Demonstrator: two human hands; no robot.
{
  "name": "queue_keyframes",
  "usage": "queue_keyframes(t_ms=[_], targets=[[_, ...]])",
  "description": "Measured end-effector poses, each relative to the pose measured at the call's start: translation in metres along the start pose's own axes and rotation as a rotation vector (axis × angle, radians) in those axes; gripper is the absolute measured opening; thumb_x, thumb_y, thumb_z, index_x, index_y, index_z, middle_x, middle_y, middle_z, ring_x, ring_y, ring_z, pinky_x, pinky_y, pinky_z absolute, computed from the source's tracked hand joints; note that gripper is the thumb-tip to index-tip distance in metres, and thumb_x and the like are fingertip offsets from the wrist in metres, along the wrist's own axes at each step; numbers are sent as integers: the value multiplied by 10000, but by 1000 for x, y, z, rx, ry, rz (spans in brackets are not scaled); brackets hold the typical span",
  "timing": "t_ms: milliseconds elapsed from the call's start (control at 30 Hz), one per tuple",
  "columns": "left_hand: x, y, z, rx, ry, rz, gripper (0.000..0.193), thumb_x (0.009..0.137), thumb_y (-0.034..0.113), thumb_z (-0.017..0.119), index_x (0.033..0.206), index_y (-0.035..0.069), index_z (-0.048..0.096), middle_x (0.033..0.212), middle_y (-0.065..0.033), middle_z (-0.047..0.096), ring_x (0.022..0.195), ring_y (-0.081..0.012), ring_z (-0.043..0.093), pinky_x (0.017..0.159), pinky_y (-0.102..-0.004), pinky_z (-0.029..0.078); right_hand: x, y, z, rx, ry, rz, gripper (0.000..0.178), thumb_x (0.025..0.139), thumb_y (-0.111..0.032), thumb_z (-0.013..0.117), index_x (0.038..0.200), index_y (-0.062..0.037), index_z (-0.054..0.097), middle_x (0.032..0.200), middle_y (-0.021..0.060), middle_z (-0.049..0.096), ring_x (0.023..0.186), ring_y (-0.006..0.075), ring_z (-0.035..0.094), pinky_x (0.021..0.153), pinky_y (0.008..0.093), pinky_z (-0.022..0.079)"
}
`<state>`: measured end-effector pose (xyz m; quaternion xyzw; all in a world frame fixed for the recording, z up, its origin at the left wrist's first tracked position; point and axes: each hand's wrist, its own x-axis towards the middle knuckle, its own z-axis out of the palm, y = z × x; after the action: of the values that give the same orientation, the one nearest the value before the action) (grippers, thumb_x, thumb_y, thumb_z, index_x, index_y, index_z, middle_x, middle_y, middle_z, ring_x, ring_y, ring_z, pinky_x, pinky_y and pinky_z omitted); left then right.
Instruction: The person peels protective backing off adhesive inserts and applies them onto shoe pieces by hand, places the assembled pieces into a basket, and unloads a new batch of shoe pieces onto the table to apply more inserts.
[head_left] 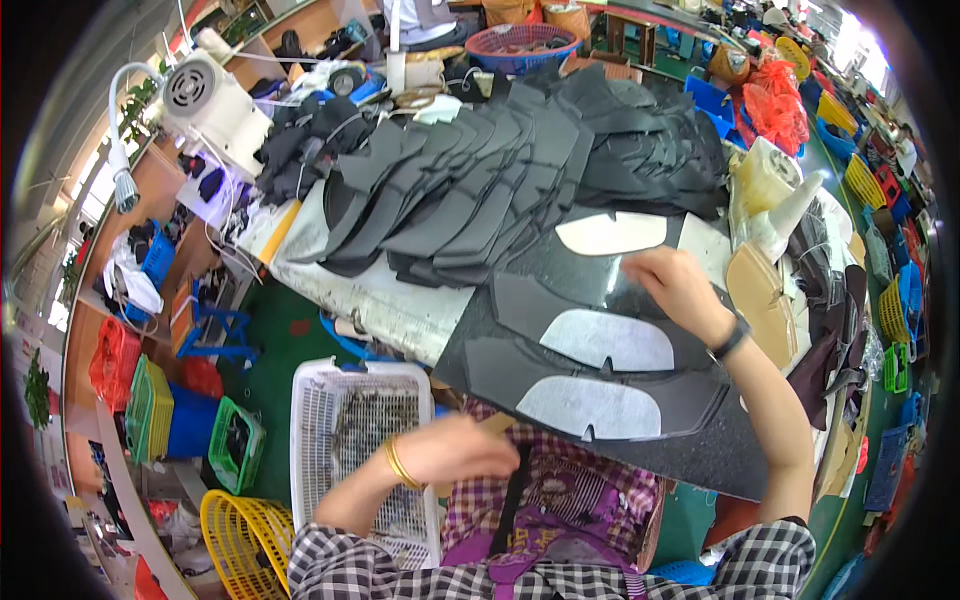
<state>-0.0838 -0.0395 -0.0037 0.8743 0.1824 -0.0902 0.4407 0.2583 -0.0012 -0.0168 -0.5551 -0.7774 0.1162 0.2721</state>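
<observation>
My right hand (680, 290), a dark band on its wrist, is over the black work board (480, 380). Its fingers are curled together just below a loose cream-white curved piece (610, 234); whether they pinch anything is hidden. Two dark grey cut pieces (520, 305) (490, 370) lie on the board, each bearing a notched whitish patch (610, 338) (590, 405). Over my lap, my left hand (460, 450), with a gold bangle, is slightly blurred and closed. A short tan strip (497, 423) shows by its fingers; I cannot tell if it is held.
Overlapping stacks of dark grey cut pieces (470, 190) cover the table's far side. Beige sheets (755, 290) and a plastic-wrapped roll (770, 180) stand at the right. A white basket (305, 440) and a yellow basket (225, 520) are at the lower left; a machine (205, 105) stands far left.
</observation>
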Motion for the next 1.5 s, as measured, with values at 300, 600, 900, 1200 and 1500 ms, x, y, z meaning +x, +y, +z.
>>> queue_keyframes(t_ms=[300, 600, 900, 1200, 1500], targets=[[156, -103, -180, 695, 1195, -369, 306, 882, 291, 574, 995, 13, 637, 948, -188, 653, 880, -357, 625, 736, -425, 499, 73, 34, 42, -70, 186, 21, 348, 673, -134, 749, 975, -37, 605, 899, 119, 582, 902, 297, 580, 795, 399, 452], [110, -91, -195, 225, 1485, -161, 240, 836, 244, 646, 848, 6, 676, 727, -151, 663, 645, -301, 645, 612, -358, 492, 60, 66, 5, -52, 314, -70, 129, 765, -90, 640, 796, -4, 550, 799, 171, 610, 766, 362, 592, 662, 420, 467], [133, 42, -37, 658, 655, 650, 93, 756, 106, 645, 847, 89, 636, 845, -29, 658, 755, -188, 653, 631, -293, 537, 52, 71, -20, -72, 287, -245, 115, 799, -134, 601, 805, -24, 568, 731, 132, 571, 723, 336, 582, 651, 413, 462], [202, -9, -118, -526, 579, 330, 344, 881, 132, 620, 1181, -14, 538, 1035, -103, 629, 885, -141, 620, 765, -269, 496, 38, 29, -41, 1, 135, -164, 175, 889, -224, 536, 914, -52, 547, 739, 189, 612, 741, 367, 611, 655, 445, 466], [207, -20, -122, -316, 804, 29, 177, 830, 157, 679, 808, -16, 647, 667, -37, 637, 521, -73, 578, 470, -206, 440, 40, 53, -41, -344, 391, 10, 109, 839, -168, 507, 918, -113, 558, 769, 96, 600, 721, 293, 638, 603, 396, 497]])
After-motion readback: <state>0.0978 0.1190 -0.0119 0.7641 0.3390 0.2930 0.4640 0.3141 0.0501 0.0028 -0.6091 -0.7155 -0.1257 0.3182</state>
